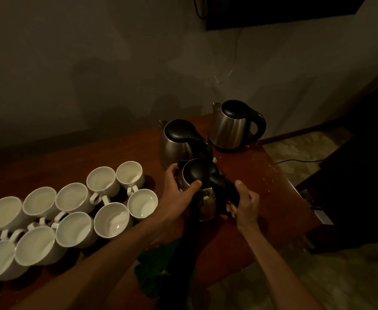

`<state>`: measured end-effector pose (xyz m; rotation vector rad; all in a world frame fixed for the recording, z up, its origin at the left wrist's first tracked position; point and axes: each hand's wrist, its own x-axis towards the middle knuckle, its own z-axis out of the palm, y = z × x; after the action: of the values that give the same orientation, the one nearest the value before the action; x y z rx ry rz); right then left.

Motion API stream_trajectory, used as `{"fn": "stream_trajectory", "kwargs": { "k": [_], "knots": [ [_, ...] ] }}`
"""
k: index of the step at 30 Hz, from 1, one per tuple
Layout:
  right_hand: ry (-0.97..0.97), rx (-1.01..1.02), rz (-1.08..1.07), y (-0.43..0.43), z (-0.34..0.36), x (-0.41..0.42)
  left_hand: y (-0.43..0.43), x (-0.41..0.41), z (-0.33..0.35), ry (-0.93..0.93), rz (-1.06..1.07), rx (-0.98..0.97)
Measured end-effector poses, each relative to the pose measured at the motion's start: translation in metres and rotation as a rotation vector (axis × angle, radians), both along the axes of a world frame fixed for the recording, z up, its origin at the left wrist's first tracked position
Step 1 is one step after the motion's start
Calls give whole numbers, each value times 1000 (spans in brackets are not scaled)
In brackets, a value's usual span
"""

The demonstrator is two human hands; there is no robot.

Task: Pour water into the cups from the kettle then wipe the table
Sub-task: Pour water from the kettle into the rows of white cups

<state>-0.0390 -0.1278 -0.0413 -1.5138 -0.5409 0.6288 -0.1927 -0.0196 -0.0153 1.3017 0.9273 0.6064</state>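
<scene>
A steel kettle [202, 175] with a black lid stands near the middle of the brown table [262, 182]. My left hand [177, 191] wraps its body, thumb on the lid. My right hand [245, 204] grips its black handle [225, 190]. Several white cups [114, 220] sit in two rows at the left, all upright and seemingly empty. A dark green cloth [154, 271] lies at the table's near edge, under my left forearm.
Two more steel kettles stand behind: one [179, 142] right behind the held one, another [235, 126] on its base at the far right corner. A wall runs behind the table. The table's right edge drops to a tiled floor [295, 148] with cables.
</scene>
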Motion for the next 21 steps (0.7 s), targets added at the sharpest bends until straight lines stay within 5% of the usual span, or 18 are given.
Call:
{"fn": "stream_trajectory", "kwargs": {
  "k": [21],
  "knots": [
    [75,98,-334,-36,4,93,-18,122,21,96,-308,41]
  ]
}}
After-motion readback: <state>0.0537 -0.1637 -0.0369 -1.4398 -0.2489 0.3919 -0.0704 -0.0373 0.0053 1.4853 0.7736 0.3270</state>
